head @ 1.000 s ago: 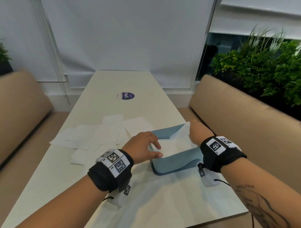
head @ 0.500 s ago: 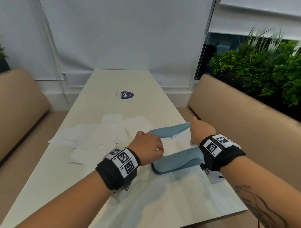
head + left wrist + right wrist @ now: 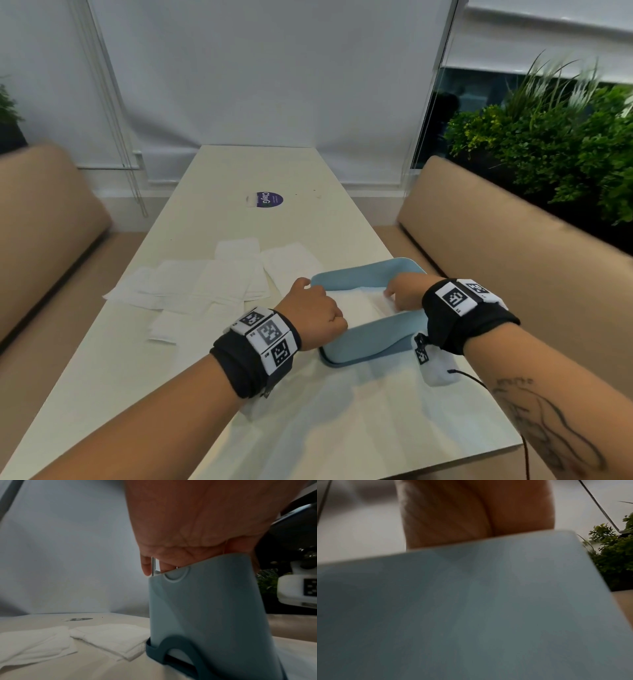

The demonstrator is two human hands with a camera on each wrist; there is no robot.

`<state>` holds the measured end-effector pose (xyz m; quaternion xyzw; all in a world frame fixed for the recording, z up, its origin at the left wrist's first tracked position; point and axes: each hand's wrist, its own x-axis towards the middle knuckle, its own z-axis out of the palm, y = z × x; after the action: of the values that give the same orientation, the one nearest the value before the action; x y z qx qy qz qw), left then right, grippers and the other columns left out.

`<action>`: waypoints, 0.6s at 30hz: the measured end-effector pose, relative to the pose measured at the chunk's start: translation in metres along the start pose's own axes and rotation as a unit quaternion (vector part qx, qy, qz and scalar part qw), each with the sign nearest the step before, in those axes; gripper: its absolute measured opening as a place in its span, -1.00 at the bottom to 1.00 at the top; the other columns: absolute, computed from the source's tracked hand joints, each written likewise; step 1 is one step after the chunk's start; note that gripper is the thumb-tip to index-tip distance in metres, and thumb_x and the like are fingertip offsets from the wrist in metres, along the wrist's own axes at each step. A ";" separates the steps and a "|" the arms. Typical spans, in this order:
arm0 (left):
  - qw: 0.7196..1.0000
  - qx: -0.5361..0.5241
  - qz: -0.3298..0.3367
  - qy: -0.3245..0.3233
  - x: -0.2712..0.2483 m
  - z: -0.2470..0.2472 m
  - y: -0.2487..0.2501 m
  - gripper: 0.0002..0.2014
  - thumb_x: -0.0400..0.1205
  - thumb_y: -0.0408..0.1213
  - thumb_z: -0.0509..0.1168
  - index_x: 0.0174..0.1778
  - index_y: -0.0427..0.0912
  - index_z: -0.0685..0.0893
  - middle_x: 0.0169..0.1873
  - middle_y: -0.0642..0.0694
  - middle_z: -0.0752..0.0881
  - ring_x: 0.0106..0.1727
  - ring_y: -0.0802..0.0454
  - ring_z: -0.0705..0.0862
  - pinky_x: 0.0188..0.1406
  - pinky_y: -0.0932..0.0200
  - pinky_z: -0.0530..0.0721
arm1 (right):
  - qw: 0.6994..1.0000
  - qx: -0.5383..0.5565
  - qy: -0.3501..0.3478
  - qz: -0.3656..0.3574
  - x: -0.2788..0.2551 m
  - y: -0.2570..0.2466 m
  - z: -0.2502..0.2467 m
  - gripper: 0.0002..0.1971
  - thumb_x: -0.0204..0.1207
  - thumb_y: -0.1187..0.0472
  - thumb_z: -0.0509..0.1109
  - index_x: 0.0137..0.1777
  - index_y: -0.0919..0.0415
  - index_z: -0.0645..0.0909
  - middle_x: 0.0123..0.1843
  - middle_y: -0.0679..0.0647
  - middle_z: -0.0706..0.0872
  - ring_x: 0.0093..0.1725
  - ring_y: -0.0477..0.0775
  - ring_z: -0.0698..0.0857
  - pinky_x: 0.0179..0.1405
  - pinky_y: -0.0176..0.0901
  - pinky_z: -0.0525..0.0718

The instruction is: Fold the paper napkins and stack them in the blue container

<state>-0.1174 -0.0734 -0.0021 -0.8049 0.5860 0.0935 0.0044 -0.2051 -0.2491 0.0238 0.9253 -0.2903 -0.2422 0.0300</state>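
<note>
The blue container [image 3: 363, 349] stands near the table's right edge. A folded white napkin [image 3: 356, 303] lies inside it. My left hand [image 3: 318, 313] is curled over the container's left rim, its fingers dipping inside at the napkin's left edge. My right hand [image 3: 406, 293] reaches in from the right, its bent fingertips on the napkin's right end. In the left wrist view my left hand [image 3: 197, 527] hangs over the blue container's wall [image 3: 205, 608]. In the right wrist view the blue container's wall [image 3: 471, 615] hides the fingers of my right hand [image 3: 471, 513].
Several loose unfolded napkins [image 3: 205, 284] lie spread on the table left of the container, also low in the left wrist view as loose napkins [image 3: 111, 635]. A purple sticker [image 3: 270, 199] sits farther back. Tan benches [image 3: 513, 257] flank the table, with plants [image 3: 548, 144] behind the right one.
The napkin's raised right end has come down flat into the container. My right hand moved left and down into it, and my left hand curled tighter over the left rim.
</note>
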 end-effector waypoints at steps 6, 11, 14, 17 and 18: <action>0.992 -0.093 0.005 0.081 -0.006 -0.010 -0.006 -0.63 0.64 -0.07 0.01 0.03 0.02 0.74 0.32 0.09 0.58 0.34 0.08 0.47 0.47 0.06 0.07 | 0.990 0.127 0.059 0.013 -0.007 0.000 -0.018 -0.65 0.65 0.37 0.11 0.38 0.37 0.53 0.30 0.23 0.63 0.06 0.15 0.61 -0.20 -0.25 0.59; 0.962 -0.166 -0.060 0.209 -0.026 -0.028 -0.040 -0.78 0.67 -0.17 0.16 0.08 0.02 0.71 0.21 0.09 0.63 0.26 0.06 0.57 0.32 0.13 0.32 | 0.944 0.315 0.093 -0.010 -0.025 -0.027 -0.046 -0.78 0.62 0.33 0.20 0.17 0.38 0.60 -0.18 0.17 0.65 -0.28 0.11 0.65 -0.41 -0.14 0.66; 0.951 -0.210 -0.115 0.194 -0.048 -0.035 -0.065 -0.81 0.66 -0.16 0.19 0.01 0.02 0.72 0.05 0.11 0.66 0.08 0.06 0.63 0.25 0.05 0.49 | 0.928 0.354 0.074 -0.088 -0.040 -0.063 -0.063 -0.86 0.61 0.28 0.29 0.06 0.28 0.64 -0.23 0.11 0.67 -0.34 0.03 0.66 -0.52 -0.21 0.66; 0.923 -0.288 -0.185 0.176 -0.071 -0.036 -0.096 -0.81 0.66 -0.14 0.21 0.04 -0.06 0.71 0.03 0.09 0.66 0.03 0.06 0.59 0.07 0.14 0.52 | 0.907 0.389 0.041 -0.156 -0.046 -0.106 -0.071 -0.88 0.58 0.24 0.34 0.01 0.25 0.67 -0.25 0.09 0.70 -0.37 0.00 0.68 -0.53 -0.25 0.67; 0.911 -0.310 -0.206 0.175 -0.078 -0.035 -0.107 -0.80 0.66 -0.15 0.21 0.06 -0.10 0.71 0.04 0.04 0.67 0.03 0.03 0.60 0.04 0.15 0.52 | 0.903 0.395 0.034 -0.168 -0.044 -0.122 -0.070 -0.88 0.57 0.25 0.36 0.00 0.26 0.68 -0.26 0.10 0.70 -0.37 0.00 0.68 -0.52 -0.24 0.67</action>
<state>-0.0341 0.0301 0.0335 -0.8721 0.3399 0.1248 -0.3291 -0.1404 -0.1299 0.0811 0.9040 -0.2015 -0.0771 -0.3692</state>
